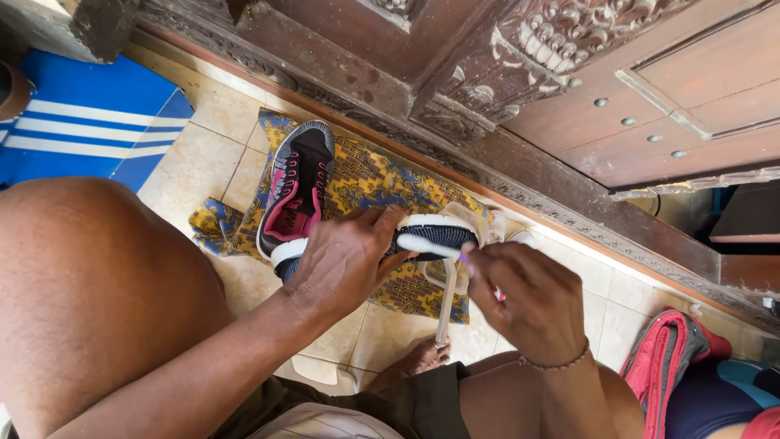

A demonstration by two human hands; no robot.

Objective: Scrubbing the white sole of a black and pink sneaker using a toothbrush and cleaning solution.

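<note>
Grip status: your left hand (345,260) clamps the dark knit sneaker with white sole (431,236) steady above the yellow-blue patterned cloth (366,183), so your right hand (528,301), pinching a small brush (426,244), can work its sole edge.

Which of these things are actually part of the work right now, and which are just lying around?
In use: the shoe gripped by the left hand; the toothbrush in the right hand.

Lying about: second shoe on the patterned cloth; blue striped mat; red bag; carved wooden door.
</note>
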